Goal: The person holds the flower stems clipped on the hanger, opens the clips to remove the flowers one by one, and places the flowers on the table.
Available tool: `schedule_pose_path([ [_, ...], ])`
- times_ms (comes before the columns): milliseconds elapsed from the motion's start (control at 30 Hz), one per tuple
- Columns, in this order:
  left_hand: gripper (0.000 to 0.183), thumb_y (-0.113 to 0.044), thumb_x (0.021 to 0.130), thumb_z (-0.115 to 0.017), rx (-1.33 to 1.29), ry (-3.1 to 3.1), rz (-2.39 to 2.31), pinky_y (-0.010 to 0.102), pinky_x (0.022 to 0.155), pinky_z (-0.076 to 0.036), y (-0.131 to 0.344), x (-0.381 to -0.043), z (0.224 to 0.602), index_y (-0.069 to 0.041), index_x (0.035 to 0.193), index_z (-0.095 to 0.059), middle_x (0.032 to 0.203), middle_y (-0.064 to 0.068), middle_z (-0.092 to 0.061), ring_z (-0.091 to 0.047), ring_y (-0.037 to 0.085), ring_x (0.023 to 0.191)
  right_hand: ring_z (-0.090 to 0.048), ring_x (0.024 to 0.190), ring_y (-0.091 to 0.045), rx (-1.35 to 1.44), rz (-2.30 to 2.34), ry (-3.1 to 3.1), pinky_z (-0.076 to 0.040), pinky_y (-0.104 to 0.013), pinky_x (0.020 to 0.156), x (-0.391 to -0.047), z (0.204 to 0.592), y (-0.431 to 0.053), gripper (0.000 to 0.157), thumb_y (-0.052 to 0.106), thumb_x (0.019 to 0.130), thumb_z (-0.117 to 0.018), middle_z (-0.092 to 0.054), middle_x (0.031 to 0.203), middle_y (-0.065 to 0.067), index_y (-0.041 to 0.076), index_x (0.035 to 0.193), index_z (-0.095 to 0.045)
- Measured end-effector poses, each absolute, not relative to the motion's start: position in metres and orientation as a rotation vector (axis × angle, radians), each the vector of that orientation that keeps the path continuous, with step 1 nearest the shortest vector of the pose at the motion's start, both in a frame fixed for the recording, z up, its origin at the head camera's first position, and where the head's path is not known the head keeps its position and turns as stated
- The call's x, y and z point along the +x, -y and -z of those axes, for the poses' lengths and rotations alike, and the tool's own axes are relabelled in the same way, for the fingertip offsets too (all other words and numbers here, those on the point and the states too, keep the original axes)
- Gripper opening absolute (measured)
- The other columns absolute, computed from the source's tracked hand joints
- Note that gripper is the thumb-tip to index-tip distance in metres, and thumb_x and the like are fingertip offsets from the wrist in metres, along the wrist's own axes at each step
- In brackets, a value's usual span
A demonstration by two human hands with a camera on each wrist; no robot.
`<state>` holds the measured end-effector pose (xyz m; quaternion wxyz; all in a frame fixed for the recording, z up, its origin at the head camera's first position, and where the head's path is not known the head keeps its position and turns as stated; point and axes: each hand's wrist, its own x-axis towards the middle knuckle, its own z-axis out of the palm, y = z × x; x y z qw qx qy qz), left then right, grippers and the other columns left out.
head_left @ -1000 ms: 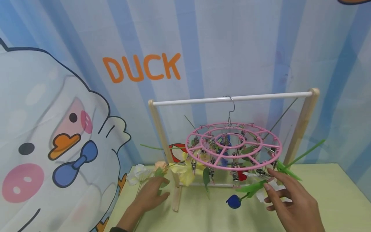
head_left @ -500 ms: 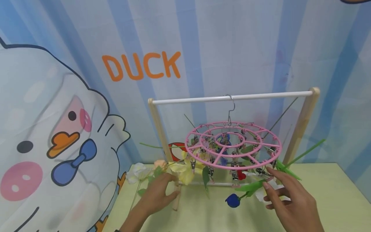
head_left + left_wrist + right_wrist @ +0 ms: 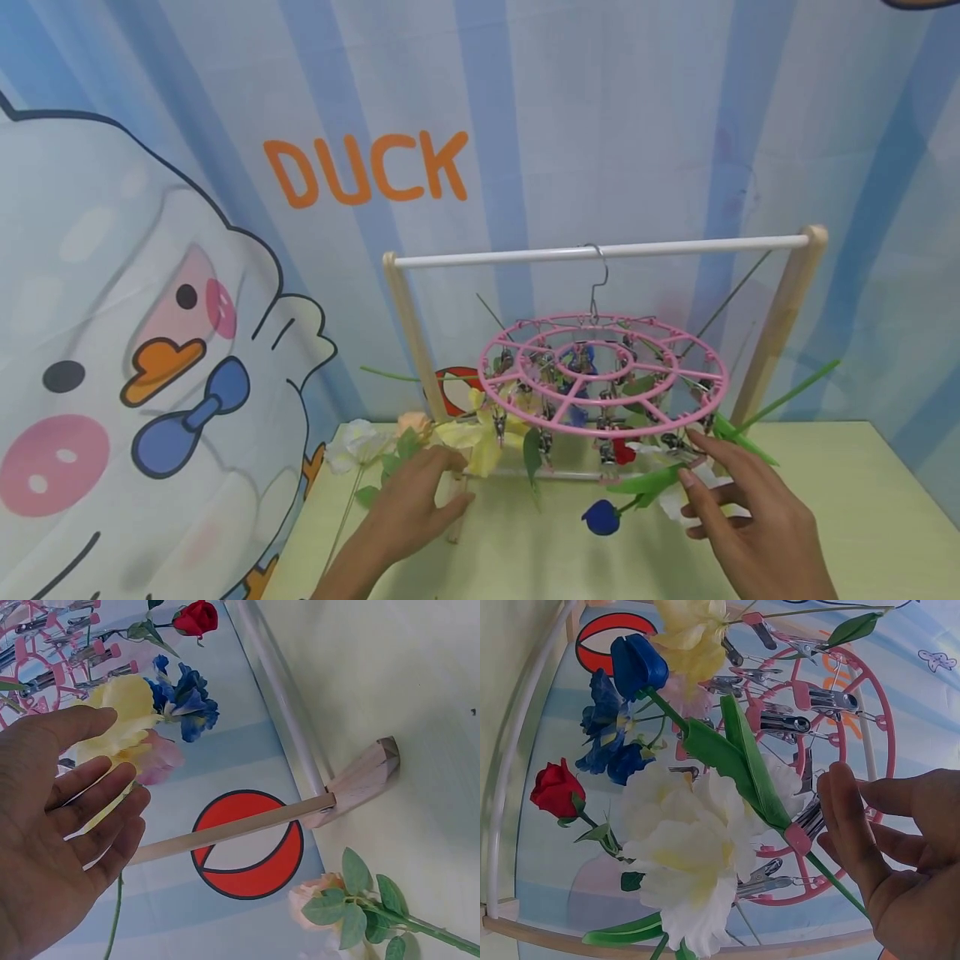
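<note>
A round pink clip hanger [image 3: 604, 434] hangs by its metal hook, with artificial flowers in its metal clips. My right hand [image 3: 757, 508] is at its front right edge, thumb and forefinger on either side of a metal clip [image 3: 808, 819]. That clip has the green stem of a blue tulip [image 3: 639, 667] in its pink-tipped jaws; the tulip head points down and left. Part of the clip is hidden behind the thumb. My left hand [image 3: 412, 504] is held out with nothing in it, its fingers loosely bent, near a yellow flower [image 3: 124, 705] and the rack's left foot [image 3: 360, 780].
A wooden rack with a white bar [image 3: 495, 259] carries the hanger. On the yellow-green table [image 3: 862, 492], a white flower [image 3: 358, 443] and a peach rose [image 3: 414, 425] lie at the left. A striped DUCK curtain [image 3: 375, 83] stands behind.
My left hand has moved right and slightly up, away from the loose flowers and towards the rack's left post. My right hand stays at the clip.
</note>
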<state>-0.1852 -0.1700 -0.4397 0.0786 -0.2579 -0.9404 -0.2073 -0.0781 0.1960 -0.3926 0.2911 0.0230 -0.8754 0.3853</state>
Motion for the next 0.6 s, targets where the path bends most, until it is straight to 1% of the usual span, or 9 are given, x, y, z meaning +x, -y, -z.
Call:
schedule_pose_path([
  [167,0.034,-0.030,0.095,-0.082,-0.810,2.791,0.621,0.037,0.085,-0.059,0.166,-0.180,0.435,-0.019,0.122,-0.064,0.117,-0.003,-0.071,-0.068,0.013,0.106,-0.070,0.064,0.002,0.069,-1.023,2.331,-0.055,-0.016,0.050,-0.079,0.392,-0.195,0.050,0.003,0.097,-0.076,-0.064,0.123,-0.011,0.012,0.145,-0.062],
  [267,0.035,-0.031,0.096,-0.081,-0.832,2.794,0.629,0.037,0.086,-0.059,0.163,-0.178,0.432,-0.019,0.124,-0.064,0.115,-0.003,-0.071,-0.067,0.012,0.105,-0.070,0.065,0.003,0.075,-1.021,2.330,-0.055,-0.016,0.050,-0.079,0.392,-0.194,0.051,0.002,0.097,-0.076,-0.064,0.123,-0.011,0.012,0.145,-0.062],
  [600,0.039,-0.035,0.097,-0.080,-0.875,2.793,0.721,0.035,0.089,-0.060,0.146,-0.173,0.428,-0.019,0.128,-0.064,0.120,-0.006,-0.068,-0.069,0.011,0.108,-0.070,0.066,0.002,0.048,-1.008,2.383,-0.054,-0.014,0.051,-0.081,0.392,-0.192,0.048,0.008,0.101,-0.073,-0.062,0.127,-0.014,0.011,0.147,-0.060],
])
